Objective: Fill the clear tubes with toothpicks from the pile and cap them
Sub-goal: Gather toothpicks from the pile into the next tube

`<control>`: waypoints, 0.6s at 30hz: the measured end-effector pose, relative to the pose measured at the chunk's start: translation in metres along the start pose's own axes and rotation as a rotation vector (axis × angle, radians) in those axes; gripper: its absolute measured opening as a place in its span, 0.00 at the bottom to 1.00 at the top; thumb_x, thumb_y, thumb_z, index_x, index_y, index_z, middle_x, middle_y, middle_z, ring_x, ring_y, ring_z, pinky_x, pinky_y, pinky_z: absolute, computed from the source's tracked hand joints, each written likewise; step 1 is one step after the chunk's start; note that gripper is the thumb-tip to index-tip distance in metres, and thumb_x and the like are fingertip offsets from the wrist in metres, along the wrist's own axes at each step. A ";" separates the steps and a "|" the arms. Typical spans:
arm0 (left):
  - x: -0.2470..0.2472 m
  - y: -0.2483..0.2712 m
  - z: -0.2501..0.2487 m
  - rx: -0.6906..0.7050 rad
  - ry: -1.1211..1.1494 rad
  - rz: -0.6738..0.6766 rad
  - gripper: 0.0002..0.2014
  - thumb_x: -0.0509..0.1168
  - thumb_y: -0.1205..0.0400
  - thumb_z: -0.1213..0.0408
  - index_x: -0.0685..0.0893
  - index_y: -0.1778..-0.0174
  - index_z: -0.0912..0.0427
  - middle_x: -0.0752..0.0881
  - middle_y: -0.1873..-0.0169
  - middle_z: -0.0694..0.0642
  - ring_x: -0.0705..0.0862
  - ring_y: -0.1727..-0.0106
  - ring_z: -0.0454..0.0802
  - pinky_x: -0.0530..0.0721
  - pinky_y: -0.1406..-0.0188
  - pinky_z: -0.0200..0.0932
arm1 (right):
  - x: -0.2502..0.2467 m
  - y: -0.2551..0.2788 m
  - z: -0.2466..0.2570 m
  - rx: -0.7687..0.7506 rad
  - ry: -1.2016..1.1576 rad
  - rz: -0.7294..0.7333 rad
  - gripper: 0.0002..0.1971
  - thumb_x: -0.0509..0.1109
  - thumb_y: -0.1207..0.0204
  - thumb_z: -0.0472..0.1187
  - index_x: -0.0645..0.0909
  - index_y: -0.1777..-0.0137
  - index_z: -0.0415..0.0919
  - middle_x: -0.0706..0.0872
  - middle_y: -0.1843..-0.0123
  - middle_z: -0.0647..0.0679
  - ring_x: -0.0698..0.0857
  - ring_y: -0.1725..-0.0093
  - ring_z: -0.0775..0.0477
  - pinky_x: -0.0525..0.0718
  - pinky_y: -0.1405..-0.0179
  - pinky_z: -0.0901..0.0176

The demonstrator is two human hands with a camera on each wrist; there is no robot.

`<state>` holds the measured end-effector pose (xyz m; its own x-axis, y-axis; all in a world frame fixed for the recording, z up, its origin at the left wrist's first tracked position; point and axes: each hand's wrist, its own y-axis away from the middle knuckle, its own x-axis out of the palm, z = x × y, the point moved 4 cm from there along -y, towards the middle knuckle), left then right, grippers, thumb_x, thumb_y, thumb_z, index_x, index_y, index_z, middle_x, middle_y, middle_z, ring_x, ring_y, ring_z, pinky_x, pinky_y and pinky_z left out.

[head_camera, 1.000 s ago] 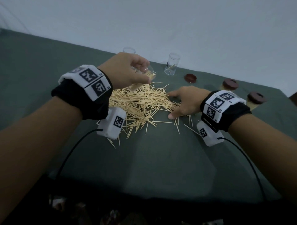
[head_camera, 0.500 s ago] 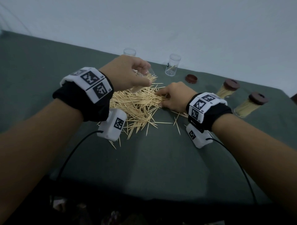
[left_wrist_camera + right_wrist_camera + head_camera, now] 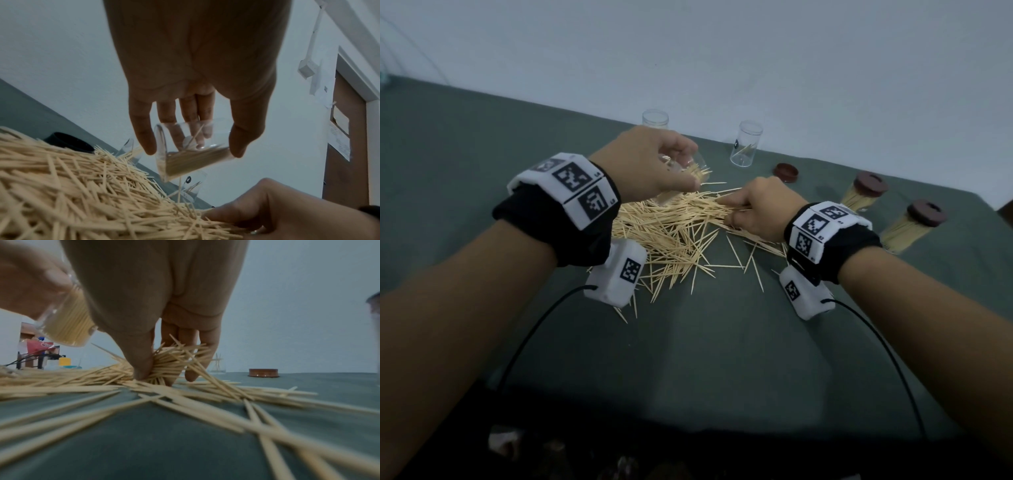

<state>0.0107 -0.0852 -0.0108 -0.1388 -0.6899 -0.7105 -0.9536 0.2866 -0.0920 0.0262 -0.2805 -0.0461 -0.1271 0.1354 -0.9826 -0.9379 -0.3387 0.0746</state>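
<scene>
A pile of toothpicks (image 3: 674,229) lies on the green cloth. My left hand (image 3: 654,168) holds a clear tube (image 3: 191,151) tilted above the pile's far side, partly filled with toothpicks, its mouth toward my right hand. My right hand (image 3: 753,209) rests on the pile's right edge, thumb and fingers pinching a bunch of toothpicks (image 3: 170,365). Two clear tubes stand behind: one (image 3: 655,120) mostly hidden by my left hand, one (image 3: 745,144) with a few toothpicks inside. A loose brown cap (image 3: 786,172) lies right of them.
Two filled, brown-capped tubes (image 3: 863,192) (image 3: 914,222) stand at the right of the cloth. A white wall runs just behind the table. Stray toothpicks (image 3: 750,260) are scattered in front of my right hand. Black cables trail from both wrist cameras.
My right hand slid left from flat among the stray toothpicks onto the pile's right edge and closed its fingers on a bunch. The left hand kept the tilted tube nearly still.
</scene>
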 end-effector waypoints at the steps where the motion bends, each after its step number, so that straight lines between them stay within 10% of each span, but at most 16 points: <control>1: 0.001 0.000 0.000 0.002 -0.005 0.002 0.27 0.77 0.27 0.51 0.82 0.32 0.47 0.86 0.43 0.42 0.86 0.44 0.43 0.84 0.37 0.50 | 0.000 0.001 -0.003 0.005 -0.022 -0.007 0.19 0.72 0.22 0.47 0.82 0.31 0.53 0.86 0.35 0.49 0.83 0.35 0.48 0.75 0.35 0.63; 11: 0.007 0.000 -0.002 0.004 -0.023 0.033 0.27 0.76 0.27 0.49 0.81 0.31 0.45 0.84 0.47 0.37 0.85 0.45 0.39 0.83 0.36 0.50 | -0.008 0.013 -0.022 0.050 -0.136 -0.064 0.25 0.73 0.22 0.48 0.75 0.25 0.56 0.83 0.30 0.48 0.81 0.31 0.50 0.75 0.30 0.59; 18: 0.008 -0.001 -0.002 0.015 -0.068 0.018 0.26 0.76 0.26 0.50 0.81 0.31 0.48 0.82 0.52 0.35 0.84 0.47 0.38 0.76 0.51 0.31 | -0.016 0.021 -0.029 0.060 -0.213 -0.139 0.15 0.72 0.21 0.48 0.85 0.35 0.54 0.90 0.44 0.54 0.82 0.49 0.60 0.71 0.49 0.74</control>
<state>0.0097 -0.0928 -0.0150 -0.1369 -0.6380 -0.7578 -0.9469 0.3089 -0.0890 0.0176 -0.3166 -0.0333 -0.0550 0.3718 -0.9267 -0.9677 -0.2486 -0.0423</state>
